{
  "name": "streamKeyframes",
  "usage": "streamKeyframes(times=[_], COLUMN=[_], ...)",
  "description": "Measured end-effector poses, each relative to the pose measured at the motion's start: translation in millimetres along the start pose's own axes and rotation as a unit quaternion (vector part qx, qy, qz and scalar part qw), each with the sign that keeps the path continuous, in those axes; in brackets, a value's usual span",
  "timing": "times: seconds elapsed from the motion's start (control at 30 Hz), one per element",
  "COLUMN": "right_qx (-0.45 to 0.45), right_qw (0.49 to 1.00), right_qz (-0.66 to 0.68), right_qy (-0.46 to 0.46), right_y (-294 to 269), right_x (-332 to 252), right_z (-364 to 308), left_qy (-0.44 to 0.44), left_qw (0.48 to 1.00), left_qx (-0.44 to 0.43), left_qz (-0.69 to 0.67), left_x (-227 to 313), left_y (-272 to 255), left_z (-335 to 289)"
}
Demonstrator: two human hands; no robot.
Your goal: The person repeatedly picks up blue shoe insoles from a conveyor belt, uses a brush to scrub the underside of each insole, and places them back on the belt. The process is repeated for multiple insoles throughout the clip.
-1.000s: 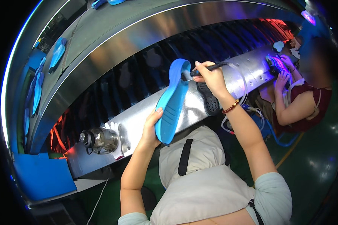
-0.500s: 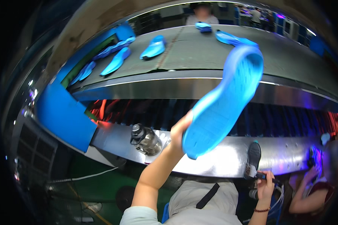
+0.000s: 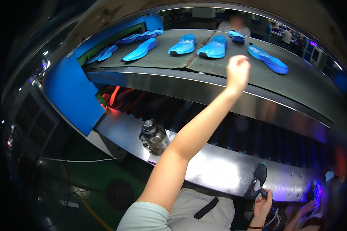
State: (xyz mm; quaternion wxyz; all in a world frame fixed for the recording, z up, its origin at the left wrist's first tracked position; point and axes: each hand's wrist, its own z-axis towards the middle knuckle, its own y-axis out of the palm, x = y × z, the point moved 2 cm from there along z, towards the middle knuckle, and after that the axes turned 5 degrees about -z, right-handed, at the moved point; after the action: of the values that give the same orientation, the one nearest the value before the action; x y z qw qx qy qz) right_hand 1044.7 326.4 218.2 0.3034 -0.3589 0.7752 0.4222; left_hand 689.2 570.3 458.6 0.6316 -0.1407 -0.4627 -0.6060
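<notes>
Above the near part of the grey conveyor belt (image 3: 173, 63), my left hand (image 3: 238, 73) is raised with its fingers curled in and nothing visible in it. Just left of it, a blue shoe sole (image 3: 214, 47) lies on the belt, apart from the fingers. At the lower right, my right hand (image 3: 263, 206) grips a black-handled tool (image 3: 263, 192); its kind is not clear. The tool's end is beside a dark shoe (image 3: 260, 175) with a teal tip on the metal ledge (image 3: 216, 165). A beaded bracelet is on my right wrist.
More blue soles (image 3: 183, 44) lie along the belt. A dark-lidded bottle (image 3: 153, 138) stands on the ledge, left of my left forearm. Between belt and ledge runs a dark slot (image 3: 219, 127), glowing red at its left end. Another person (image 3: 235, 25) is behind the belt; someone's arm shows lower right.
The blue sole that was in my left hand now lies on the belt, let go. My left arm has stretched farther out over the belt. My right hand still grips the tool by the shoe.
</notes>
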Motion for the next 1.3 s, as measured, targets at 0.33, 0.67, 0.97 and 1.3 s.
streamKeyframes(times=[0.33, 0.67, 0.97, 1.3], right_qx=[0.003, -0.022, 0.042, 0.046], right_qw=[1.0, 0.997, 0.995, 0.99], right_qz=[-0.015, 0.074, 0.092, 0.128], right_qy=[-0.012, -0.001, 0.003, -0.018], right_y=[9, 36, -5, -19], right_x=[14, 23, 31, 33], right_z=[57, 60, 49, 55], left_qy=[0.416, 0.406, 0.42, 0.44], left_qw=[0.726, 0.766, 0.698, 0.687], left_qx=[-0.172, -0.042, -0.11, -0.128], left_qz=[0.52, 0.497, 0.569, 0.565], left_x=[5, 2, 2, -2], left_y=[57, 57, 54, 47], left_z=[-54, -58, -59, -62])
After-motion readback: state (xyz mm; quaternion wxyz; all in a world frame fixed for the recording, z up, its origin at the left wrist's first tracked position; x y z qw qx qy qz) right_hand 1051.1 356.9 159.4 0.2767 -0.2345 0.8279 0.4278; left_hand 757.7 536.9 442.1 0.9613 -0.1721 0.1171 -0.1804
